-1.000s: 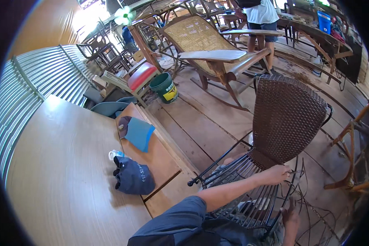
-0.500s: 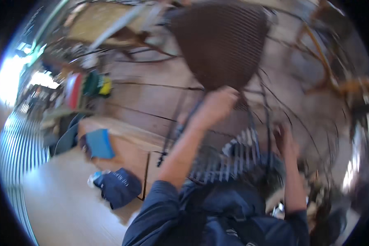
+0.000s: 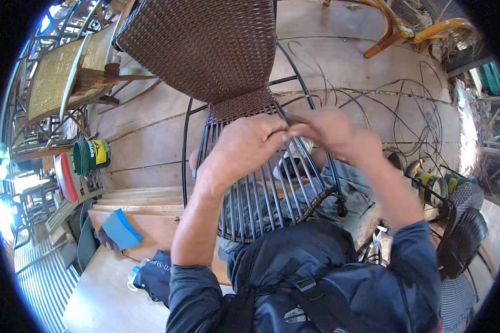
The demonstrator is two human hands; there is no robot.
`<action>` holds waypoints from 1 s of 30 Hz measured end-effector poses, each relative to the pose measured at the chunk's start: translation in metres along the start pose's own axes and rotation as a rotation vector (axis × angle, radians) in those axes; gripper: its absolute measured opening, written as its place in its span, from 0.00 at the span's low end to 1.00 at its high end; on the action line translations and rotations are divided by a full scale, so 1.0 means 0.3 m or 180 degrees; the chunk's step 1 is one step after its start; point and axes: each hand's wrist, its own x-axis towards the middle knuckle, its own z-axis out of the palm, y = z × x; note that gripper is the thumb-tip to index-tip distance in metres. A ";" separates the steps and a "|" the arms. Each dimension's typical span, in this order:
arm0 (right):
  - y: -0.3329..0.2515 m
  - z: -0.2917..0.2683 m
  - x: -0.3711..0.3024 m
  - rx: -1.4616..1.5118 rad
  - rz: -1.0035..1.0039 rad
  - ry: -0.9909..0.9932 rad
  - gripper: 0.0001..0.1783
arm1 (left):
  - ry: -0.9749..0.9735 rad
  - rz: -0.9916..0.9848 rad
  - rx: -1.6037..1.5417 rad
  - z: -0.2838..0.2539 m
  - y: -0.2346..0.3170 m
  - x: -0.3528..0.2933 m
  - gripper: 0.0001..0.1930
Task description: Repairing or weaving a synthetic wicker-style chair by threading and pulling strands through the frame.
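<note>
A chair with a black metal frame [image 3: 301,75] stands tilted against my lap. Its upper part is covered with a brown woven panel [image 3: 205,47], while bare parallel rods [image 3: 244,194] show below. My left hand [image 3: 247,141] rests over the rods at the lower edge of the weave, thumb and fingers pinched together. Meeting it at the fingertips is my right hand [image 3: 339,133], slightly blurred, with its fingers closed. Whatever sits between the fingers is hidden or too thin to make out. Thin dark strands [image 3: 397,111] lie in loose loops on the floor to the right.
A cane-seated chair [image 3: 55,77] stands far left, near a green bucket [image 3: 84,157] with a yellow label. At lower left, a blue pad [image 3: 121,228] and dark blue cloth [image 3: 155,277] lie on boards. Bent rattan legs [image 3: 391,33] are far right; black woven pieces [image 3: 464,238] lie right.
My right hand has come up from the right to meet my left hand at the weave. My view has shifted, so the chair now sits further left, and the picture is sharper.
</note>
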 end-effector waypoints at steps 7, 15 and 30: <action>0.144 -0.092 -0.137 -0.1286 0.0046 -0.0085 0.10 | 0.0054 -0.0240 0.0730 0.166 -0.071 0.001 0.12; 0.217 -0.061 -0.175 -0.0949 0.0640 0.0384 0.12 | 0.0487 -0.2221 -0.2147 0.316 -0.082 -0.017 0.14; 0.214 0.058 -0.176 -0.1235 0.0809 -0.0194 0.11 | -0.0267 -0.2747 -0.3855 0.378 -0.141 -0.052 0.24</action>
